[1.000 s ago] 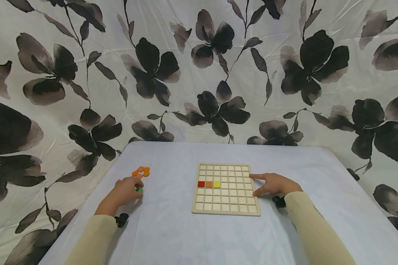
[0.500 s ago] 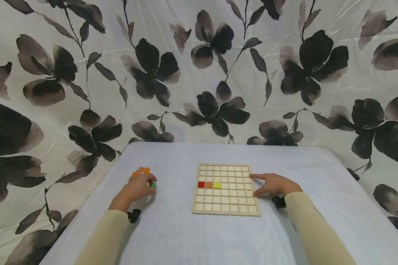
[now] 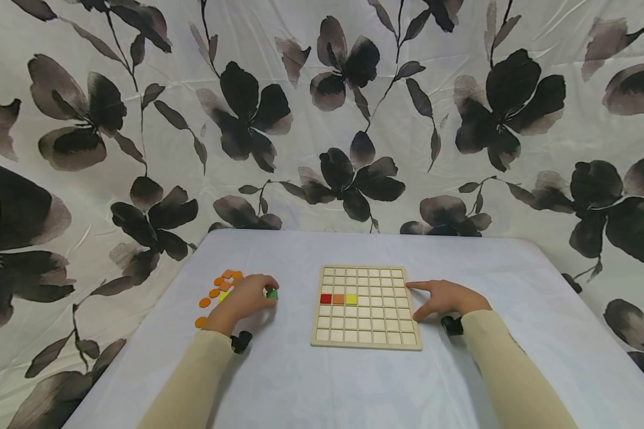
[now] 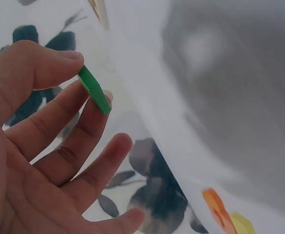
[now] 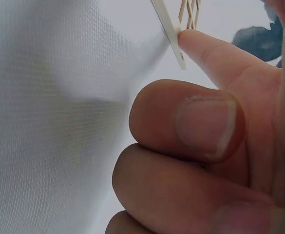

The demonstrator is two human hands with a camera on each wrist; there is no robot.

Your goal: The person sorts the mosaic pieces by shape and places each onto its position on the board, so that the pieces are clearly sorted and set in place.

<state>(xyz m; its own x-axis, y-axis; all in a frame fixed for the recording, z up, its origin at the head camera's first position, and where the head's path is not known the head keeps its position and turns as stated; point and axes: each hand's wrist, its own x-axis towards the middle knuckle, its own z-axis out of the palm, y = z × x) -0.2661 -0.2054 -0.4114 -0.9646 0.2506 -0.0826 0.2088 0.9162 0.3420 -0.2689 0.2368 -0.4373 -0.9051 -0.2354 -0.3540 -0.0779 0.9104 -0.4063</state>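
My left hand (image 3: 245, 299) pinches a small green square tile (image 3: 272, 294) between thumb and fingertips, raised over the white table left of the wooden grid board (image 3: 372, 322). The left wrist view shows the green tile (image 4: 94, 91) edge-on, with the other fingers spread beneath it. Red (image 3: 325, 298), orange (image 3: 338, 299) and yellow (image 3: 351, 300) tiles fill the first cells of one row on the board. At the board's right edge, my right hand (image 3: 451, 299) rests a straight index finger and the thumb against the frame, its other fingers bent under.
Several loose orange pieces, round discs (image 3: 204, 302) and square tiles (image 3: 228, 274), lie on the table (image 3: 279, 381) behind and beside my left hand. A yellow piece (image 3: 222, 296) lies among them, partly hidden. A flower-printed cloth (image 3: 300, 119) hangs behind the table.
My left hand has moved right with the green tile, from the loose pieces toward the board, uncovering orange and yellow pieces. The right hand and the board stay nearly still.
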